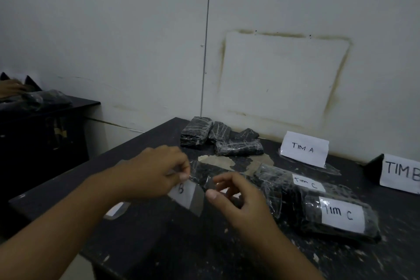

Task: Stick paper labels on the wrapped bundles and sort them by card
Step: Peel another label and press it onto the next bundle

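A stained white wall [113, 29] is met by a scuffed black counter [159, 245]. Glossy film-wrapped bundles [341, 216] lie on the right, near folded paper cards [304, 149]. Over the mid-counter a rectangular paper label [186, 195] on clear tape is pinched by the left hand [154, 170] fingers. Whether the right hand [241, 204] grips it cannot be told.

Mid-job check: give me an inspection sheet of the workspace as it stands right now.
Surface: dark table, scuffed, flecked white, with a worn pale patch.
Job's things: paper label marked B held above the table; two bundles labelled Tim C at right; unlabelled bundles piled by the wall; card TIM A and card TIM B, the latter cut off by the frame edge.
Clutter: loose paper slip near the table's left edge.
Grippers: left hand pinches the label; right hand curled beside it, grip unclear.
Cables: thin vertical line on the wall, cable or seam unclear.
Surroundings: white wall with a stained rectangular outline; dark cabinet at left.
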Demonstrator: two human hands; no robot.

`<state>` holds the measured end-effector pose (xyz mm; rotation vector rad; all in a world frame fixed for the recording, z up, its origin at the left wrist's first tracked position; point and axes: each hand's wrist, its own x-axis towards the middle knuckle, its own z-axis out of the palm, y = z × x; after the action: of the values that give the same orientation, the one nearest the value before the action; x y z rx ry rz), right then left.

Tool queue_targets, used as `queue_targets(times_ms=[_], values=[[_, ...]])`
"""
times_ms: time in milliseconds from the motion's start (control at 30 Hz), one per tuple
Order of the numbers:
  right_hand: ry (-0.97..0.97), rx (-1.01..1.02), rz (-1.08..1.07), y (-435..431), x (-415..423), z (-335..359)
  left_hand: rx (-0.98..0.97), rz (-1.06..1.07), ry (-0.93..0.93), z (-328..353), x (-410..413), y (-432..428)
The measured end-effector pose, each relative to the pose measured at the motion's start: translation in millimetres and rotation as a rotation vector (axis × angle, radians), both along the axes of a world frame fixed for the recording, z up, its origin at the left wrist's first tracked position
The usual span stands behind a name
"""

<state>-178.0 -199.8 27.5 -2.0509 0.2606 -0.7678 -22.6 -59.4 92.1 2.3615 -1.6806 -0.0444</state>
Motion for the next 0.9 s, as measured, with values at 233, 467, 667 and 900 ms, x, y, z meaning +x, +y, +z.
queue_targets(times_ms=[233,467,667,900], values=[[0.136,-0.183,-0.173,-49,12,32,-0.133,0.037,-0.092,3,-7,-81],[0.174,-0.218,-0.487,-107,11,55,-0.343,0.173,0.323,-7,32,-152],[0.147,-0.227,-0.577,-134,6,63,-0.101,0.35,0.301,-37,68,-217],[0.081,-0.144,-0.558,-148,-4,70,0.085,0.559,0.114,-63,80,-260]])
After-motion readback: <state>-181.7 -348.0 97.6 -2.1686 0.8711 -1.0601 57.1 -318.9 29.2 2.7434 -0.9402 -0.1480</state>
